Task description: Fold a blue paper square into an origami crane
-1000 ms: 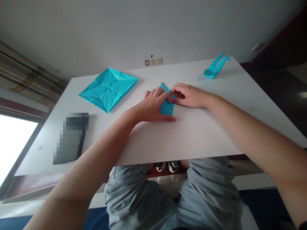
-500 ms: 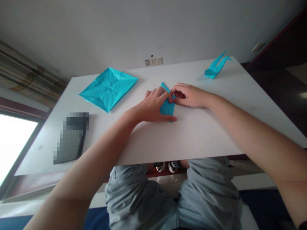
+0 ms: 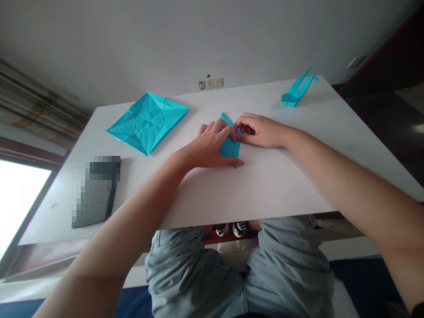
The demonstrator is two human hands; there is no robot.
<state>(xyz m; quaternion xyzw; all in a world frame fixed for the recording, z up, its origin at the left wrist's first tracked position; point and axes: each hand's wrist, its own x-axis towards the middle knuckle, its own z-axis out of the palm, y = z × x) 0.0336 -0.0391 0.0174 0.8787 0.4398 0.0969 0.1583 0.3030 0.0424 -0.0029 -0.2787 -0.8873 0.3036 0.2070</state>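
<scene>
Near frame centre, pinning folded blue paper point(image 3: 231, 149) under the spread left hand point(image 3: 209, 145), apparently pinching its edge with the right hand point(image 3: 260, 131) — risking skewed creases from slipping.

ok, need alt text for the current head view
A person's left hand spreads over a small piece of folded turquoise paper on a white table, while the right hand has its fingertips at the paper's right edge. Beyond, an unfolded, creased turquoise sheet lies left and an origami crane sits right; a partly pixelated dark object lies near left.
</scene>
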